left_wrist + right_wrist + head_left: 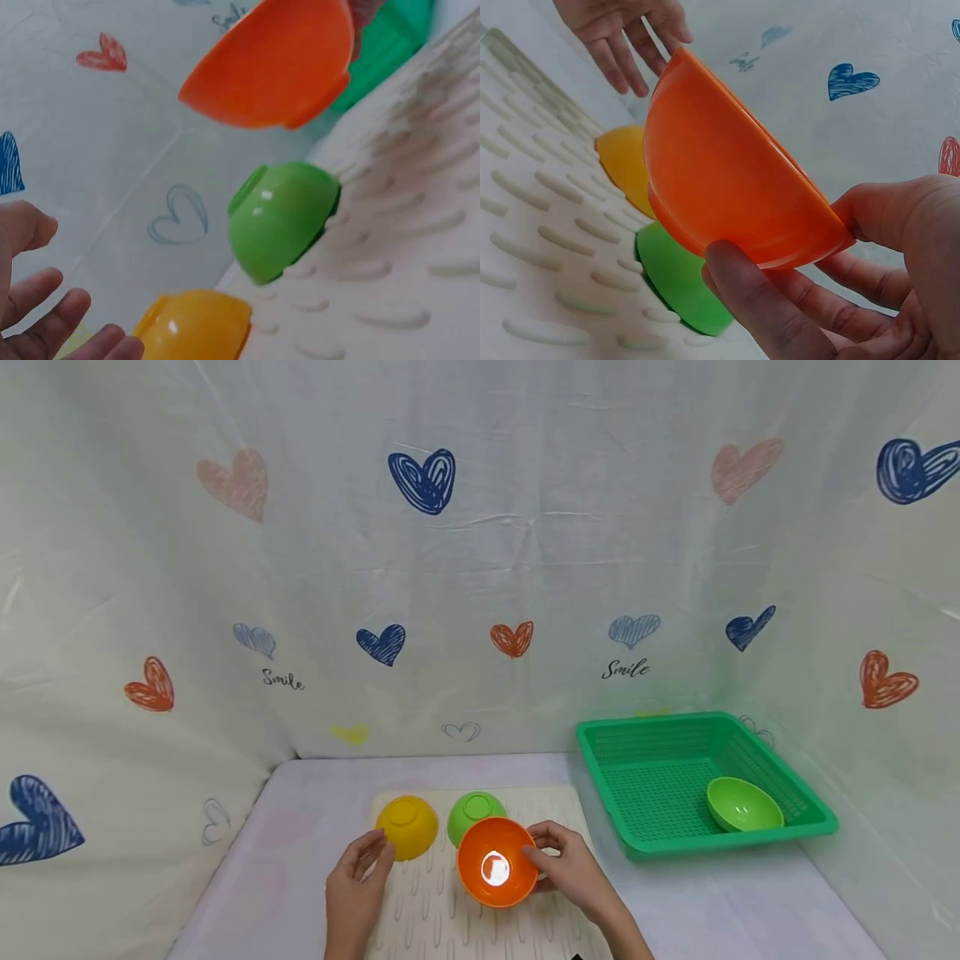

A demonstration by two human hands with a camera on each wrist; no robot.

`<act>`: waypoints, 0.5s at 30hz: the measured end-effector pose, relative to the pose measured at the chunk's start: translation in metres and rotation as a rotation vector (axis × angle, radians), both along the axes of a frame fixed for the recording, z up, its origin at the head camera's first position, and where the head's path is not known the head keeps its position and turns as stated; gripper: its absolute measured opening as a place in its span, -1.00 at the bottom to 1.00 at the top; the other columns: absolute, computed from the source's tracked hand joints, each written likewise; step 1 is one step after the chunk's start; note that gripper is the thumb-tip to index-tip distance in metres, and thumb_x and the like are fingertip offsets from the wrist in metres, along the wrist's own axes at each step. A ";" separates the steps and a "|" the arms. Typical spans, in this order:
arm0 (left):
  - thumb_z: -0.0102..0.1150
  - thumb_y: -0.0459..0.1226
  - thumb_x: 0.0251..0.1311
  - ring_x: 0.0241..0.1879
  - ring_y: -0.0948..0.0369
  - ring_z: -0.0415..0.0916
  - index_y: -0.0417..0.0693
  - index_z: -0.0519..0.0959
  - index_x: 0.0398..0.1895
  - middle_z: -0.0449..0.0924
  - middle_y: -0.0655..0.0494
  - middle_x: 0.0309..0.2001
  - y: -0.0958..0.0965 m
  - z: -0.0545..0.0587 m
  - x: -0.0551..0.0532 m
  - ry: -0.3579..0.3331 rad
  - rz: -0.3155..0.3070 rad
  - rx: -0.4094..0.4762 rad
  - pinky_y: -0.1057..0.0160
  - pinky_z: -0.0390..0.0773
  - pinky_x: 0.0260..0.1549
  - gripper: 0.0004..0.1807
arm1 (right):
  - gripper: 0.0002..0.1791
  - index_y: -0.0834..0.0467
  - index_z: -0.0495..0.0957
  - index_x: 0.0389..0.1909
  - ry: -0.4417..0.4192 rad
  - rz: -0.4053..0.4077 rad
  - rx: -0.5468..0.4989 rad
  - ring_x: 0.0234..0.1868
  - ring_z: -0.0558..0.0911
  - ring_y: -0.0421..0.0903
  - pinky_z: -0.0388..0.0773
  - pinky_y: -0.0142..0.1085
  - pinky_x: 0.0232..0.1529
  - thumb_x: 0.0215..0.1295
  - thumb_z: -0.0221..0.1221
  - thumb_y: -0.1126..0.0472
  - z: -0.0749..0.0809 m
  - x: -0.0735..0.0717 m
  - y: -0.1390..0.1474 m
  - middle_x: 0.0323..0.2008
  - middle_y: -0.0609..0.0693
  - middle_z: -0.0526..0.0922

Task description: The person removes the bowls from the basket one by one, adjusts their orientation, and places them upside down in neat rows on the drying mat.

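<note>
The right hand (566, 866) holds an orange bowl (487, 852) by its edge, thumb and fingers pinching the rim and outer wall. The left hand (358, 887) has its fingers loosely bent and parted, with nothing in them; it is near an overturned yellow bowl (408, 828) and seems clear of it, though the overlap in the head view makes the gap hard to judge.

The orange bowl is raised above a cream ridged mat (442, 935), its mouth tipped toward the head camera. It is smooth, glossy and round, with a bright white reflection inside and a low foot at its base. Behind it, a green bowl (468, 810) stands upside down on the mat, next to the yellow one; both show a ring foot on top.

To the right, a green perforated basket (652, 847) contains a lime-green bowl (738, 804) near its right end, mouth up and tilted.

On the pale backdrop (480, 560), printed with coloured hearts, black script reads "Smile" in two places.
</note>
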State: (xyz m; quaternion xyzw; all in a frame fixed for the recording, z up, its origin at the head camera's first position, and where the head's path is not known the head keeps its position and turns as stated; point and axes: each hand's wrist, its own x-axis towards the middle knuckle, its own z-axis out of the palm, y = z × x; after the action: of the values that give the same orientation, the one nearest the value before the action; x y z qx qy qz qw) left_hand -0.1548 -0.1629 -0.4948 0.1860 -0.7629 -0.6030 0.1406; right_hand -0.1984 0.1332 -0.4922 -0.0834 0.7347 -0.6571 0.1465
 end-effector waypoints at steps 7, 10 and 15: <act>0.20 0.06 0.22 -0.15 0.12 0.67 -0.20 0.50 0.17 0.61 -0.15 -0.02 0.045 0.001 0.000 -0.019 -0.096 0.186 0.28 0.68 -0.24 -0.38 | -0.60 0.26 0.48 0.05 -0.004 0.007 -0.011 -0.36 0.72 -0.01 0.69 -0.05 -0.39 0.31 0.21 0.11 0.000 0.002 -0.001 -0.21 0.11 0.59; 0.10 0.13 0.27 -0.22 0.12 0.68 -0.30 0.46 0.20 0.66 -0.15 -0.06 0.056 -0.001 0.002 -0.075 -0.166 0.217 0.23 0.69 -0.27 -0.30 | -0.59 0.27 0.48 0.05 -0.009 0.004 -0.018 -0.35 0.72 0.00 0.69 -0.05 -0.39 0.30 0.22 0.10 0.001 0.003 -0.002 -0.21 0.11 0.59; -0.07 0.34 0.21 -0.27 0.14 0.69 -0.35 0.42 0.23 0.68 -0.10 -0.12 0.066 -0.005 0.003 -0.183 -0.323 0.316 0.15 0.69 -0.24 -0.07 | -0.58 0.28 0.47 0.06 -0.003 -0.001 -0.028 -0.34 0.73 0.01 0.69 -0.04 -0.40 0.30 0.22 0.11 0.005 0.005 -0.002 -0.21 0.12 0.59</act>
State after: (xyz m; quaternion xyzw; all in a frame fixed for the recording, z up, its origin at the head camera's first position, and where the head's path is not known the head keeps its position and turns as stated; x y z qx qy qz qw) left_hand -0.1518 -0.0970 -0.5000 0.1352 -0.6885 -0.7101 -0.0582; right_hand -0.1938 0.1313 -0.4876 -0.0840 0.7253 -0.6674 0.1462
